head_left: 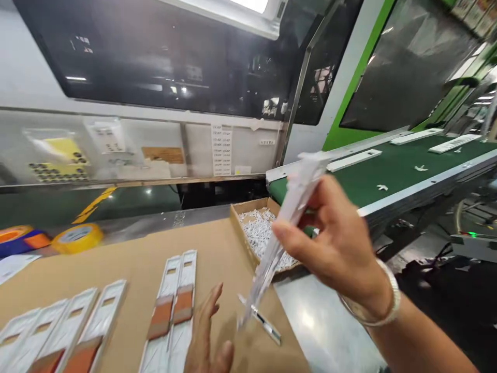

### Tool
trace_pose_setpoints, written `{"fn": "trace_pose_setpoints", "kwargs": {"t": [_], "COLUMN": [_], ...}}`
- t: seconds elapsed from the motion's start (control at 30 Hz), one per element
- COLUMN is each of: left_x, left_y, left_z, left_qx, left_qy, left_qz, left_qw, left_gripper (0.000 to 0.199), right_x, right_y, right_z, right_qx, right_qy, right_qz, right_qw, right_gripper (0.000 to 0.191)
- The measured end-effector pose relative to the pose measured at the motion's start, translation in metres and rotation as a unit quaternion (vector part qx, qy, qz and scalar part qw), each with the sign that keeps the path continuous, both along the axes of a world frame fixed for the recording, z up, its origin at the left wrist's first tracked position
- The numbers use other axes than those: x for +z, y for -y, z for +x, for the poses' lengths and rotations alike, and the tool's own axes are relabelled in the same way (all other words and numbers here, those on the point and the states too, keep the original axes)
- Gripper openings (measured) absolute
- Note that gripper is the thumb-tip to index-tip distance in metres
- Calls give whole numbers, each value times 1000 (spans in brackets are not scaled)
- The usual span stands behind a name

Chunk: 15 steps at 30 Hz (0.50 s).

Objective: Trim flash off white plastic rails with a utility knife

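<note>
My right hand (334, 243) is raised and shut on a long white plastic strip (287, 223), which is tilted and blurred by motion. A silver bangle (382, 300) circles that wrist. My left hand (205, 331) is low over a brown cardboard sheet (128, 264), its fingers apart and holding nothing. Nearest to it lie a pair of white plastic strips with orange pads (174, 290). Further left on the cardboard is a row of similar strips (66, 321). A small metal piece (264, 324) lies just below the held strip's lower end.
A shallow cardboard tray of small white pieces (264, 233) sits behind the sheet. To the right runs a green conveyor belt (392, 176) carrying white strips. Rolls of yellow tape (77, 238) and orange tape (15, 238) lie at the far left, beside a machine's panels.
</note>
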State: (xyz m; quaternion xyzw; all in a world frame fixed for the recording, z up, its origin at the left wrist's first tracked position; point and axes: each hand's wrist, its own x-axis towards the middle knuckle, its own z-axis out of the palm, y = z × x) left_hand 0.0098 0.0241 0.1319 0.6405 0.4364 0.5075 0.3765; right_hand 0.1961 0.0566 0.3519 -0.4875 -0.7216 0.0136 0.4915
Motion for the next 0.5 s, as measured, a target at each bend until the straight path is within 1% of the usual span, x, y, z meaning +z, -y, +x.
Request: {"fn": "trace_pose_setpoints", "kwargs": {"t": [0.03,0.07,0.13,0.17,0.2,0.27,0.3,0.37,0.43,0.5], "left_x": [1,2,0,-2,-4,-10,-13,-20,-30,-43], "left_y": [5,12,27,36,43,56,61,68,72,76], "left_z": [-3,-6,-13,-17,-22,-30,-34,-42,-46,-44], "left_qx": [-29,-64,-118,-130,-128,-101,-89,-75,-59,-37], "left_qy": [18,38,71,96,127,189,214,251,259,237], "left_qz": [-10,-44,-153,-209,-256,-320,-339,-368,-385,-394], "left_qw": [999,996,979,965,950,923,912,892,884,887], "left_gripper": [63,63,55,50,47,44,44,47,53,57], "right_x": [-17,-35,-74,-93,-113,-153,-173,-213,-250,-282], "right_y": [6,9,11,11,12,14,16,19,22,24], "right_z": [-15,-27,-46,-52,-57,-59,-58,-53,-46,-39], "right_qx": [7,8,-1,-5,-7,-6,-16,-55,-103,-144], "right_qy": [-26,-49,-78,-82,-76,-56,-43,-4,56,119], "right_qz": [-54,-95,-161,-187,-213,-248,-260,-279,-302,-324], "right_qw": [998,994,984,979,974,967,965,959,946,928], "right_gripper": [38,36,37,39,41,47,47,45,36,31]}}
